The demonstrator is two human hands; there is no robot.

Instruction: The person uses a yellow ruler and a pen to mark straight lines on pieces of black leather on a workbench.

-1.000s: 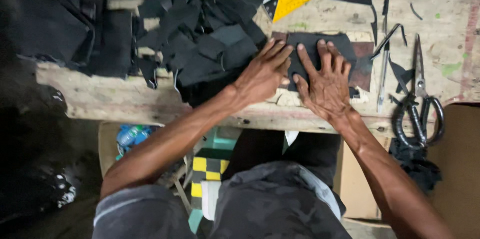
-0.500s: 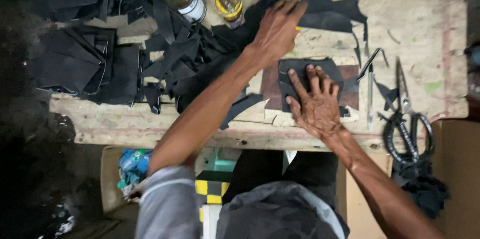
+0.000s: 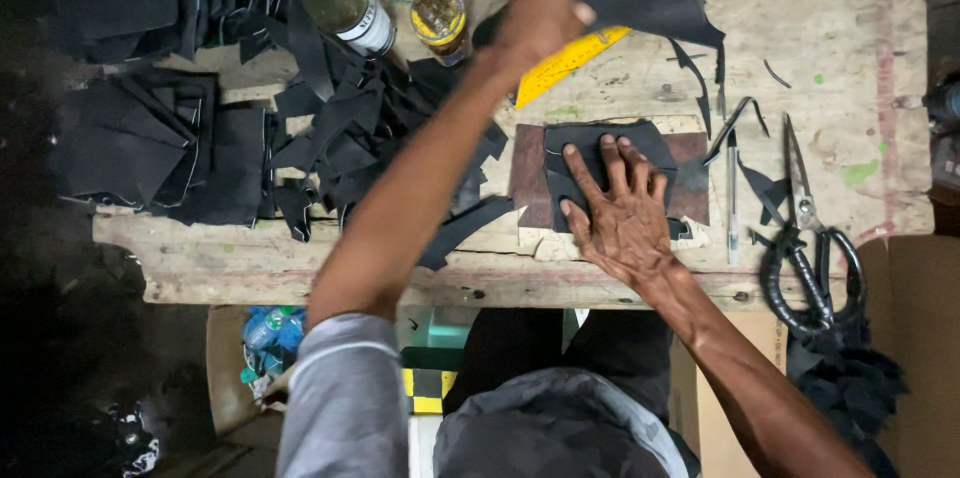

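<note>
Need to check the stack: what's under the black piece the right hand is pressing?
A dark brown board lies under the black piece, showing at both sides. The right hand covers the piece's middle, so anything between them is hidden.

Overhead light falls brightly on the pale wooden table [image 3: 620, 268], the dark floor at the left edge is lost in deep shadow, the raised left hand [image 3: 545, 3] and its black piece [image 3: 650, 13] are motion-blurred, and the flat right hand [image 3: 615, 213] is sharp.

Left hand [image 3: 540, 3] lifts black piece [image 3: 655, 13].
</note>
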